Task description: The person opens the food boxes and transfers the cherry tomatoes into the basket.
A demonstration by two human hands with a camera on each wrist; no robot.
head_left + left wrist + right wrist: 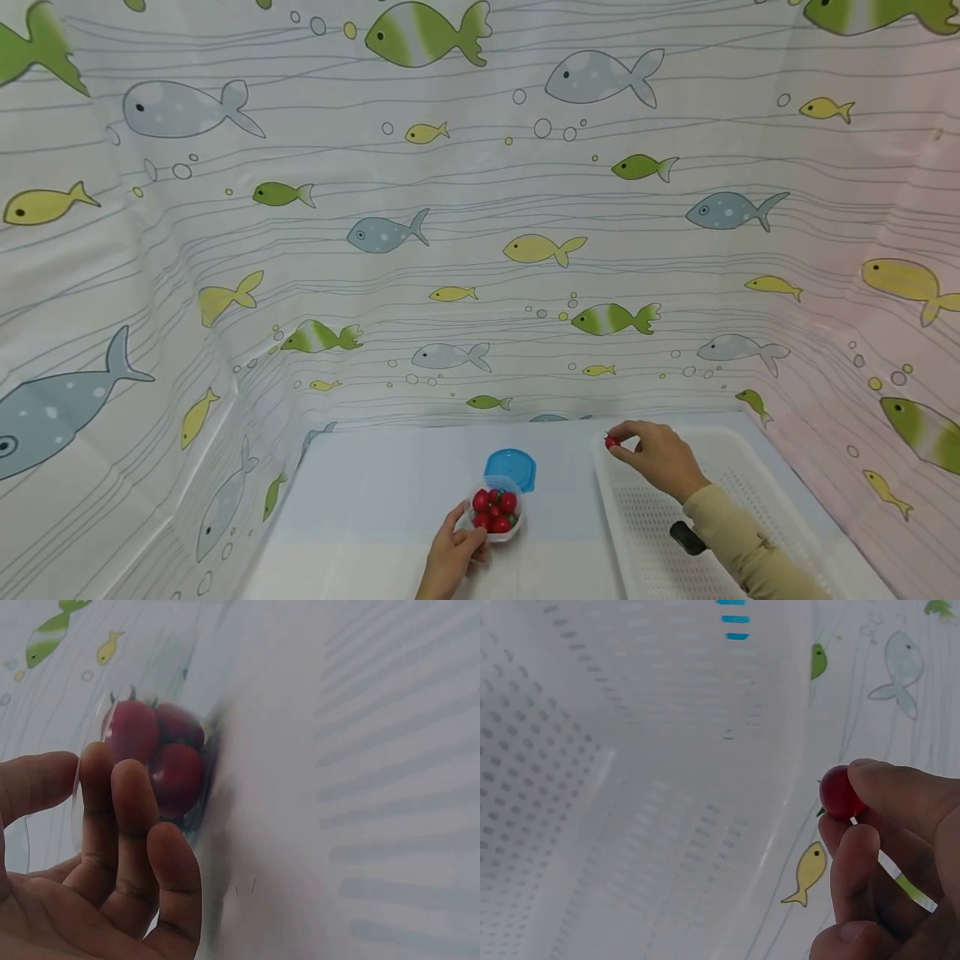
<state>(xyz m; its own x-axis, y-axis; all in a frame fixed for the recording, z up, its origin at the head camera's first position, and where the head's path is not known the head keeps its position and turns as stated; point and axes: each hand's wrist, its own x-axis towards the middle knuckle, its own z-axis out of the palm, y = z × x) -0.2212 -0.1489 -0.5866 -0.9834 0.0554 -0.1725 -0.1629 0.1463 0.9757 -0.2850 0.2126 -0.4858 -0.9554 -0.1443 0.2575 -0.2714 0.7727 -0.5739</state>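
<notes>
My left hand (452, 557) grips the side of a small clear plastic container (504, 538) on the table. Several red cherry tomatoes (495, 510) with green stems fill it. In the left wrist view, the thumb lies on one side of the container's wall and the fingers on the other, close to the tomatoes (177, 780). My right hand (662, 458) pinches a single cherry tomato (841, 793) between thumb and fingertips. It holds this tomato over the far left corner of a white perforated plastic basket (637, 521), above the rim.
Behind the container lies a blue lid (511, 468). The basket takes up the right part of the white table (360, 500). A small black object (687, 538) shows beside the right sleeve. Fish-patterned sheeting (480, 208) encloses the table at the back and both sides.
</notes>
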